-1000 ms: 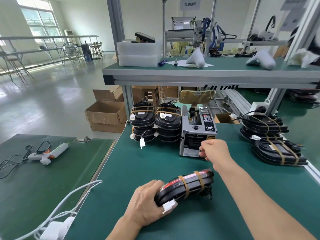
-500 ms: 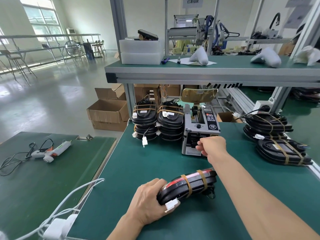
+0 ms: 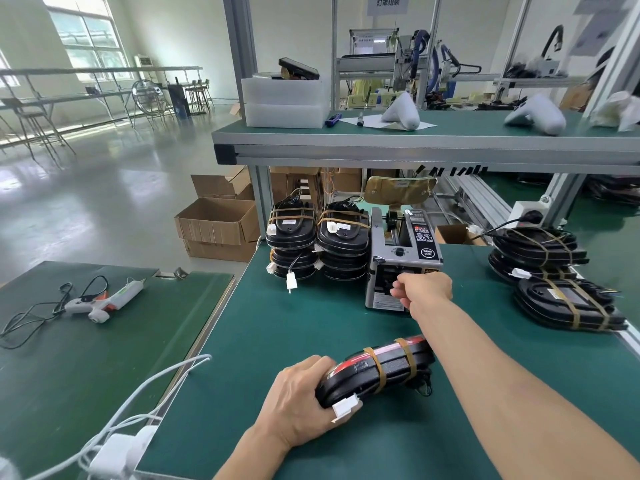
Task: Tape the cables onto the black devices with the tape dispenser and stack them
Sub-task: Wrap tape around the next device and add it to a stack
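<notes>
My left hand (image 3: 304, 400) grips the near end of a black device (image 3: 377, 370) that lies tilted on its edge on the green mat, two brown tape bands around it and a white connector by my fingers. At the front slot of the grey tape dispenser (image 3: 403, 258) my right hand (image 3: 424, 291) has its fingers pinched; whether tape is between them cannot be seen. Two stacks of taped black devices (image 3: 317, 237) stand left of the dispenser. More taped devices (image 3: 554, 282) lie piled at the right.
A shelf (image 3: 415, 147) overhangs the back of the bench, carrying white foam blocks and wrapped parts. A glue gun (image 3: 104, 299) with its cord lies on the left table. White cables and a plug block (image 3: 117, 448) sit at the near left. Cardboard boxes (image 3: 218, 226) stand on the floor.
My right hand has moved up slightly, closer to the dispenser's slot. The left hand and the device it holds have stayed in place.
</notes>
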Tool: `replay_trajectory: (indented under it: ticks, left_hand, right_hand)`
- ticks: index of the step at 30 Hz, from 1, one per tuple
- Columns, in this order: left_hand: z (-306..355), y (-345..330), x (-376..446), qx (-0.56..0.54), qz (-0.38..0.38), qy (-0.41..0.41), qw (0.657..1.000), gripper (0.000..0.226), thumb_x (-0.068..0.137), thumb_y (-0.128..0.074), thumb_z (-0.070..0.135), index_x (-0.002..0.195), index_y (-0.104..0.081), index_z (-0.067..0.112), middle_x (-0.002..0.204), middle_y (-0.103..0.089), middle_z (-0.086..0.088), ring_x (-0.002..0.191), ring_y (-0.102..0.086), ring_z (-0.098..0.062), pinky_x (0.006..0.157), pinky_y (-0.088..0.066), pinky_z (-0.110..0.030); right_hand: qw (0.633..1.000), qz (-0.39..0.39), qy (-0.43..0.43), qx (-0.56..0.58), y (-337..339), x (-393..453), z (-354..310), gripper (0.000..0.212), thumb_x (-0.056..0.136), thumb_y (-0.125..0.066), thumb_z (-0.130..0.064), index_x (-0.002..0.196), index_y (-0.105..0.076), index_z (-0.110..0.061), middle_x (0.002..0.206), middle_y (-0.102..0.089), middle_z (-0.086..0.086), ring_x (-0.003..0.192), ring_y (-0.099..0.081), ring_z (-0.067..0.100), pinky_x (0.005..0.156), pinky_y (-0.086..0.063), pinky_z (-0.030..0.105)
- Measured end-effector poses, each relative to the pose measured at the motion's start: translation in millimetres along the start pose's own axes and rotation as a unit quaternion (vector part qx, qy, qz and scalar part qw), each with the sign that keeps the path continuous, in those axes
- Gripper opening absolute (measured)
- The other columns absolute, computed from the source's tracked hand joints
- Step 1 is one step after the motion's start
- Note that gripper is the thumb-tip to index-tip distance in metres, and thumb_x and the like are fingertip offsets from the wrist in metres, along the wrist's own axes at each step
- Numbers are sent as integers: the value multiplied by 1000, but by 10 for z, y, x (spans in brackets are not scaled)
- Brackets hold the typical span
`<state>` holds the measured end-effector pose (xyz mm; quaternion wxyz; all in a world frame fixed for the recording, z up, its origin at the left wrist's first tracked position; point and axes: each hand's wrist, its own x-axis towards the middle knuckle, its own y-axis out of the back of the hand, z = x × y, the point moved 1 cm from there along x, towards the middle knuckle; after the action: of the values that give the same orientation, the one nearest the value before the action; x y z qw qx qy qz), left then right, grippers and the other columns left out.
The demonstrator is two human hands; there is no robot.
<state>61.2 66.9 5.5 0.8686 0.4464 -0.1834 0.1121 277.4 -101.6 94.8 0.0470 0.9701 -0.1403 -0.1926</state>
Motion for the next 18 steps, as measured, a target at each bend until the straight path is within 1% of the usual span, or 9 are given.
replay_trajectory:
  ticks: [3,5,11,13,16,18]
  left_hand:
    - [-9,-6,-4,3,0,-1,1000,44,81,-74,64,92,-64,22,80,-58,10,70,-55,-19,66,-51,-39]
    - [-14,-7,-6,3,0,0,1000,44,81,-73,65,93,-65,23,80,-58,10,70,-55,-19,66,-51,-40]
    - [-10,-10,-12,4,5,2,1000,44,80,-74,65,90,-62,24,78,-56,11,67,-53,-18,64,-51,-39]
    - [-3,-7,-15,4,5,3,1000,44,80,-75,65,91,-62,24,78,-57,11,68,-53,-18,64,-51,-39]
    - [9,3,-11,5,7,-2,1000,44,80,-75,64,90,-63,23,78,-56,11,67,-52,-17,63,-51,-37]
    - [8,6,-9,4,8,-2,1000,44,80,-75,64,91,-64,23,78,-56,11,67,-52,-18,63,-51,-37]
  right_hand:
    - [1000,8,-10,16,-31,-9,0,4,87,-73,-4,86,-71,-2,67,-75,9,53,-72,17,46,-48,26]
    - [999,16,-23,27,-38,-14,-2,6,87,-75,-5,89,-70,-2,65,-74,9,48,-70,15,42,-46,23]
    - [997,17,-54,45,-59,19,2,15,86,-79,-8,94,-67,-2,64,-73,9,38,-65,11,35,-42,18]
    - [997,20,-59,45,-61,32,3,17,85,-79,-8,93,-66,-2,62,-72,9,39,-66,11,36,-43,19]
    - [998,19,-59,33,-35,36,7,16,84,-78,-7,93,-65,-3,60,-72,8,41,-67,12,43,-48,23]
    - [998,-9,-57,20,12,9,0,13,85,-75,-6,94,-67,-3,64,-73,8,44,-69,12,46,-49,25]
